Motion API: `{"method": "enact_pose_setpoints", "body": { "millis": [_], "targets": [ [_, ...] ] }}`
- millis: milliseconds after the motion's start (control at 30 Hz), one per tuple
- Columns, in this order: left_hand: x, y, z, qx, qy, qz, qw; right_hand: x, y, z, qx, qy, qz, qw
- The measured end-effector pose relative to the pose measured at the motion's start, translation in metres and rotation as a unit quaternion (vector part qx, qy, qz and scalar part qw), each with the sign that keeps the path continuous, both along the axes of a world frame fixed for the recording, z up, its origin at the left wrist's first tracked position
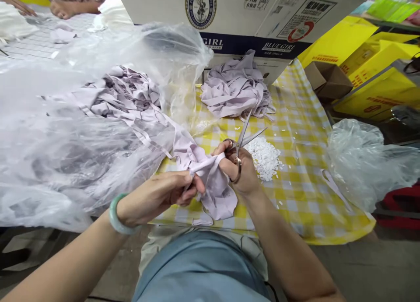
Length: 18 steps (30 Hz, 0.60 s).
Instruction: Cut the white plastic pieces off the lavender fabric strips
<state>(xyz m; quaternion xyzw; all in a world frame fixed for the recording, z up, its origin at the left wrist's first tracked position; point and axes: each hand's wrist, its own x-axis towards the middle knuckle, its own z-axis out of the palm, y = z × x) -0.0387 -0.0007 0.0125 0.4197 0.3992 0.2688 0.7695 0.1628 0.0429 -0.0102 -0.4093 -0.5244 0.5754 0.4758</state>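
Observation:
My left hand (180,186), with a pale green bangle above it, pinches a piece of pale lilac fabric (218,201) over the table's front. In my right hand (243,170) is a pair of metal scissors (242,140), blades spread and pointing away from me. The right fingers also touch the fabric's upper edge. Lilac strips run from this piece back to a heap of fabric pieces (131,92) in a clear plastic bag (108,157) on the left. A second lilac pile (234,87) lies beyond the scissors. Small white clippings (264,157) are heaped just right of my right hand.
A yellow checked tablecloth (298,184) covers the table. At the back stands a large white carton (236,13). Yellow boxes (380,74) and another clear bag (370,162) are at right. Another person's hands (61,8) show at upper left.

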Motion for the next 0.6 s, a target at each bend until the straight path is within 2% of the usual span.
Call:
{"method": "enact_pose_setpoints", "body": {
  "millis": [133, 233, 367, 433, 500, 533, 600],
  "targets": [
    [0.008, 0.005, -0.005, -0.124, -0.163, -0.004, 0.979, 0.005, 0.007, -0.004, 0.042, 0.063, 0.064, 0.995],
    [0.015, 0.009, -0.003, -0.157, -0.204, -0.018, 0.966, 0.012, 0.01, -0.003, 0.053, 0.101, 0.11, 0.987],
    [0.023, 0.007, 0.002, -0.094, -0.145, -0.009, 0.985, 0.021, 0.016, 0.002, 0.032, 0.109, 0.16, 0.98],
    [0.024, 0.005, 0.003, -0.003, -0.054, -0.001, 0.999, 0.026, 0.018, 0.003, 0.031, 0.109, 0.166, 0.98],
    [0.023, 0.003, 0.003, 0.077, 0.012, -0.009, 0.997, 0.031, 0.021, 0.003, 0.028, 0.111, 0.16, 0.98],
    [0.023, 0.003, 0.003, 0.083, 0.007, -0.031, 0.996, 0.032, 0.022, 0.003, 0.027, 0.113, 0.161, 0.98],
    [0.026, 0.003, 0.003, 0.014, -0.087, -0.092, 0.992, 0.034, 0.024, 0.003, 0.027, 0.116, 0.181, 0.976]
  ]
}}
